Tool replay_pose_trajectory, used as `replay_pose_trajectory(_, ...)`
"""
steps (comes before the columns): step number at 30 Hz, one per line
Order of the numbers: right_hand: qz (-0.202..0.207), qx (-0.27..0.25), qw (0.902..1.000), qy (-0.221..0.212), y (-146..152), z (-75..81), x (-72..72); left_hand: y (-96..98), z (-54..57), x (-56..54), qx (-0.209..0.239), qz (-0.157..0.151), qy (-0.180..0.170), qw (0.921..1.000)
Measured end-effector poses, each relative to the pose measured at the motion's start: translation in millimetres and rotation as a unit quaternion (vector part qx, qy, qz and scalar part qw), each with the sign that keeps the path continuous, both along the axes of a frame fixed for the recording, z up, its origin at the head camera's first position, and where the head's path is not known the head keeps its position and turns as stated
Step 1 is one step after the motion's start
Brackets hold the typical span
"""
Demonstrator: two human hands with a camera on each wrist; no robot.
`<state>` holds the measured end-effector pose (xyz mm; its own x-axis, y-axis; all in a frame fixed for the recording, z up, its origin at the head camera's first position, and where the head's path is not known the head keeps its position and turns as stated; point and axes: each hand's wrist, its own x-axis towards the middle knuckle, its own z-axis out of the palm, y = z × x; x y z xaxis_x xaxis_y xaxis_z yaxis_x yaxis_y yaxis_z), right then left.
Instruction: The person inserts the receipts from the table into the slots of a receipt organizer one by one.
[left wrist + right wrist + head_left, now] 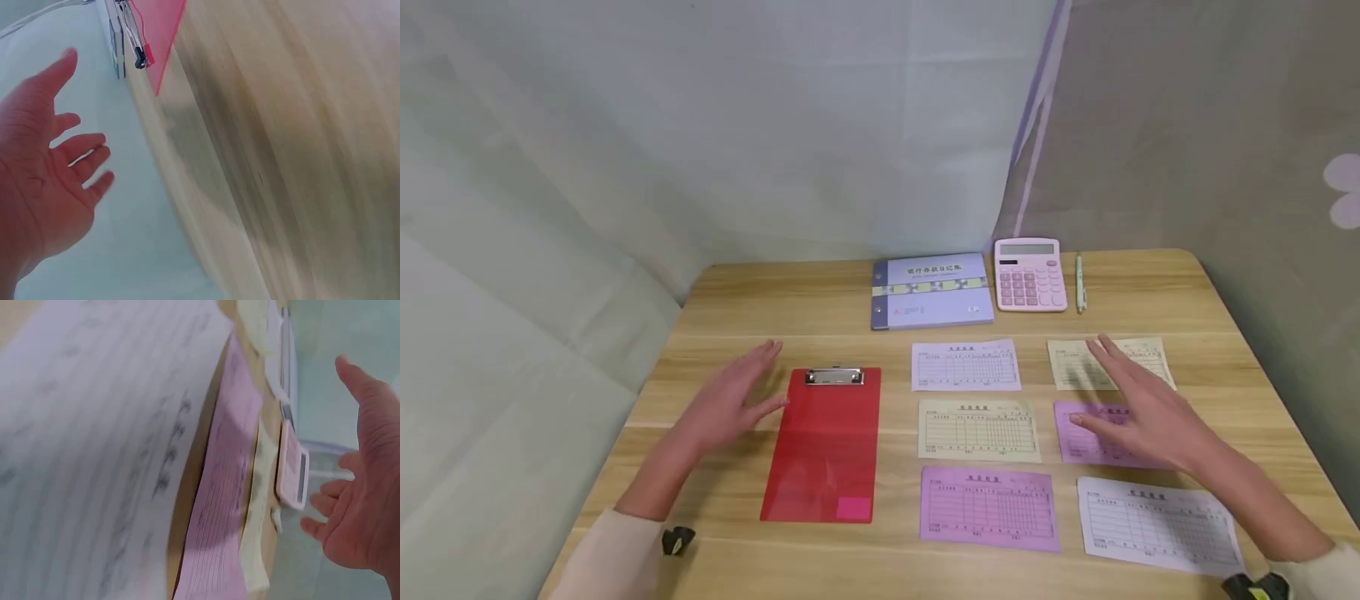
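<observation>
My left hand (pixel 726 400) hovers just left of a red clipboard (pixel 827 442), fingers extended and thumb toward its edge. In the left wrist view that hand (pixel 47 156) holds nothing. My right hand (pixel 1150 412) is above the right column of printed slips, its fingers spread. Below it lie a yellow slip (pixel 1067 367), a purple slip (pixel 1078 446) and a white slip (pixel 1150 521), partly covered by the hand and forearm. The right wrist view shows this hand (pixel 362 500) empty too. A middle column holds a pale lavender slip (pixel 966 367), a yellow slip (pixel 977 432) and a purple slip (pixel 988 508).
Along the back of the wooden table (pixel 775 300) lie a purple-blue ledger book (pixel 936 292), a pink calculator (pixel 1030 275) and a light green pen (pixel 1080 283). A pale cloth (pixel 820 125) hangs behind the table.
</observation>
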<state>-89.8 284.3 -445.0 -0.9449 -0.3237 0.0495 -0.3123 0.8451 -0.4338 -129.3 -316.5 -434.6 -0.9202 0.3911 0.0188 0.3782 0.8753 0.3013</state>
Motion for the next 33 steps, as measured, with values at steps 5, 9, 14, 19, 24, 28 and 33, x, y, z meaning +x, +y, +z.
replay_pose_trajectory(5, -0.021, -0.075, 0.9965, -0.033, -26, 4.4, -29.2, 7.8, -3.3, -20.8, 0.072, -0.020, 0.029, 0.9968)
replay_pose_trajectory(9, -0.005, -0.125, 0.9921, 0.004, -43, -1.4, -55.4, 17.3, -11.2, -33.4, 0.125, -0.025, 0.037, 0.9912)
replay_pose_trajectory(14, 0.018, -0.172, 0.9846, 0.022, -61, -9.5, -85.1, 30.4, -23.5, -42.4, 0.183, -0.015, 0.013, 0.9830)
replay_pose_trajectory(19, 0.001, -0.181, 0.9836, 0.003, -74, -19.2, -102.4, 43.0, -39.0, -48.3, 0.189, -0.018, -0.014, 0.9816)
replay_pose_trajectory(24, -0.014, -0.163, 0.9860, -0.031, -82, -26.8, -111.6, 49.6, -50.0, -49.3, 0.135, -0.044, 0.004, 0.9899)
replay_pose_trajectory(28, -0.019, -0.150, 0.9871, -0.054, -88, -30.6, -114.0, 51.5, -50.6, -45.3, 0.078, -0.071, 0.023, 0.9941)
replay_pose_trajectory(33, -0.032, -0.137, 0.9886, -0.054, -90, -32.5, -114.4, 54.2, -46.1, -42.7, 0.037, -0.097, 0.044, 0.9936)
